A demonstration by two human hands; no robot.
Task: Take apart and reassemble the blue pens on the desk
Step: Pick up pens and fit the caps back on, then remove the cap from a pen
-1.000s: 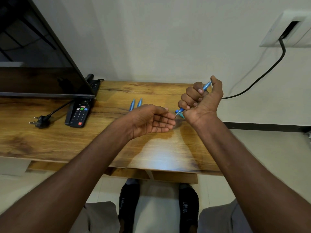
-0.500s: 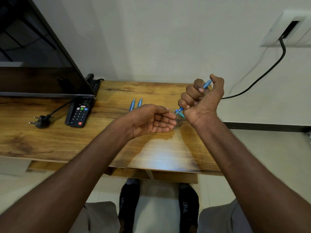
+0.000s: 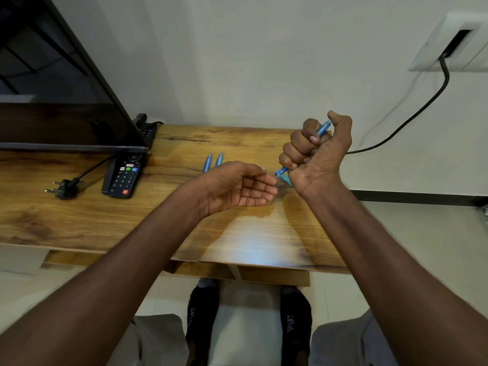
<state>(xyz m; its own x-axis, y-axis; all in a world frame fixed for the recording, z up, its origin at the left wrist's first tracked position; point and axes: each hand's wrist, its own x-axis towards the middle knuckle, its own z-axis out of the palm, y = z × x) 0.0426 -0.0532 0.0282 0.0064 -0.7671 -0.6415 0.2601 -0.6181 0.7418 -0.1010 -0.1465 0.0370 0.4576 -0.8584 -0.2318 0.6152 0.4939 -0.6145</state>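
Right hand is curled into a fist round a blue pen, held above the far right part of the surface. That pen runs through the fist at a slant: its upper end comes out between thumb and forefinger, and its tip pokes out below the little finger, pointing down and toward the left hand. The thumb lies against the upper end. Just behind the pen tip, close under the wrist, a small teal piece shows; I cannot tell what it is or whether it touches the wood.

Left hand is palm up and loosely cupped, fingers relaxed and lightly bent, holding nothing. Its fingertips point at the pen tip and lie just beside it, not quite touching as far as can be seen.

Two more blue pens lie side by side on the wood just beyond the left hand, tips pointing toward the wall; their near ends are hidden behind that hand.

Left of the pens, a black remote lies flat, partly under the lower edge of a dark screen. Left of the remote rests a black plug with its prongs pointing away from the remote. Right of the fist, a black cable hangs from a white wall box.
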